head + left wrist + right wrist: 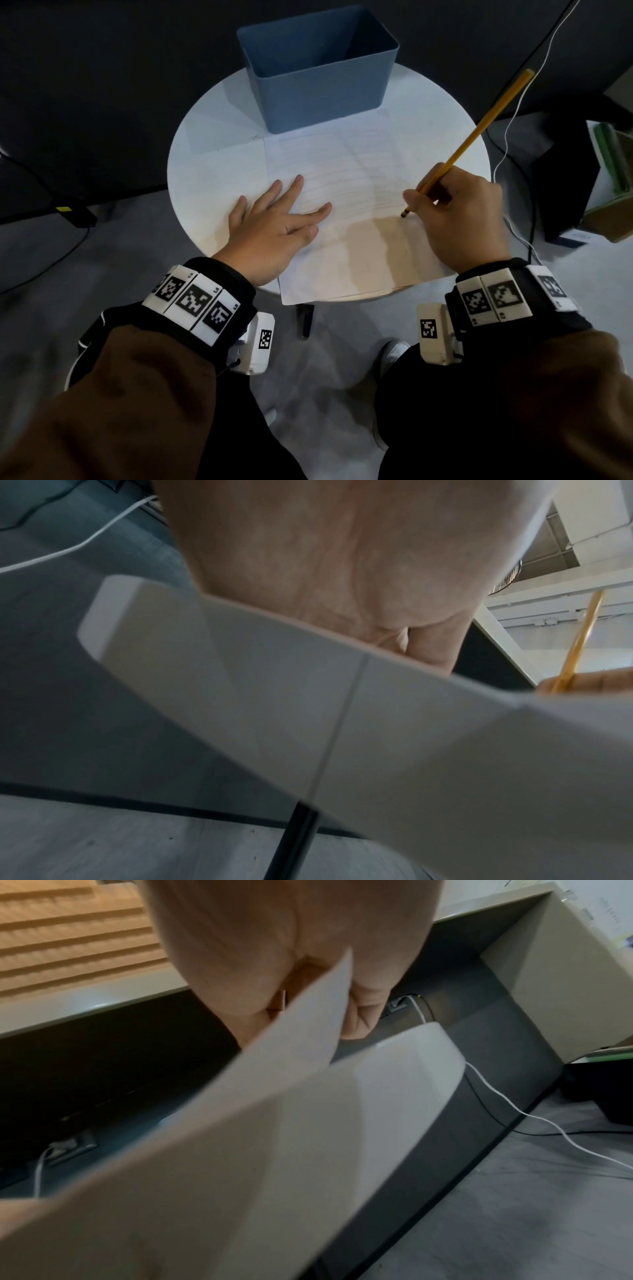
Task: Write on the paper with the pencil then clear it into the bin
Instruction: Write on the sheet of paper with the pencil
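Note:
A white sheet of paper point(346, 192) lies on the round white table point(212, 144), its near edge hanging over the table's front rim. Faint pencil lines run across it. My left hand point(274, 219) lies flat on the paper's left side, fingers straight and spread. My right hand point(445, 212) grips a yellow pencil point(479, 130), whose dark tip touches the paper near its right edge. The pencil point(582, 642) also shows at the right of the left wrist view. In the right wrist view the paper point(240, 1123) fills the foreground under the hand. An empty blue bin point(318, 68) stands at the table's far side.
Black and white cables point(507, 137) run over the grey floor to the right of the table. A dark box and green items point(609, 164) sit at the right edge. A small dark object point(305, 318) lies on the floor under the table's front rim.

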Tool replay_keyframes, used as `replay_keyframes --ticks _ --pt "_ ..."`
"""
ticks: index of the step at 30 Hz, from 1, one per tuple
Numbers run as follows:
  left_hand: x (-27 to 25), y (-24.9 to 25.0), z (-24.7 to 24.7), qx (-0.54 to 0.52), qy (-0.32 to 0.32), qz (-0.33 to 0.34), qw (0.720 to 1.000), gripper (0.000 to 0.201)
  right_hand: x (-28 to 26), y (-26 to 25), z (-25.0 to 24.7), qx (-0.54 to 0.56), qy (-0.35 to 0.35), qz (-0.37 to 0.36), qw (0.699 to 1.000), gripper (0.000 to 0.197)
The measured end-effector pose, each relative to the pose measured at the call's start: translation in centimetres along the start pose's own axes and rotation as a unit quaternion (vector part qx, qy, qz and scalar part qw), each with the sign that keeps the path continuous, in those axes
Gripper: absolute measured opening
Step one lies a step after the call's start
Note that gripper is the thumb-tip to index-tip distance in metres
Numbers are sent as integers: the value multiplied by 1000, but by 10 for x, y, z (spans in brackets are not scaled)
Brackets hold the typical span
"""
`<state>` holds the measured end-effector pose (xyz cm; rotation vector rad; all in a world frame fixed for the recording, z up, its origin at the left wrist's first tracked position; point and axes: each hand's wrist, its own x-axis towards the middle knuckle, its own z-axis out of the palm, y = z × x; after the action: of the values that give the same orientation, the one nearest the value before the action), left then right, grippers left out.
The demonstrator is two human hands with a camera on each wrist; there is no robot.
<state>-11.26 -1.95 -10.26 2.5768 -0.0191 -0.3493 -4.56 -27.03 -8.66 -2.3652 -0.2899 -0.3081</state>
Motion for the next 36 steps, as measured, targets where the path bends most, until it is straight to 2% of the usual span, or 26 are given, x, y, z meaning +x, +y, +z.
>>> replay_keyframes --ticks 5,9,12,17,21,28,32,36 --pt "1 1 1 7 7 -4 1000 37 -6 -13 15 17 -44 -36 998 17" --pt "0 1 0 6 2 -4 1000 38 0 -2 8 -15 -1 5 1000 16" --pt "0 1 -1 6 0 -3 1000 38 2 0 4 -1 22 31 999 17" --pt "0 3 -1 18 1 -6 1000 36 0 -26 23 48 -25 -44 998 17" --pt "1 2 0 25 -5 -8 1000 35 1 -41 37 73 -48 -73 994 17" --pt "2 1 0 23 -4 -4 1000 36 1 -40 47 33 -86 -86 992 16" --pt "0 0 -2 15 -7 -2 1000 38 6 -31 38 5 -62 -62 996 15" --pt "0 1 -1 22 -9 -3 1000 39 4 -34 36 29 -51 -57 997 18"
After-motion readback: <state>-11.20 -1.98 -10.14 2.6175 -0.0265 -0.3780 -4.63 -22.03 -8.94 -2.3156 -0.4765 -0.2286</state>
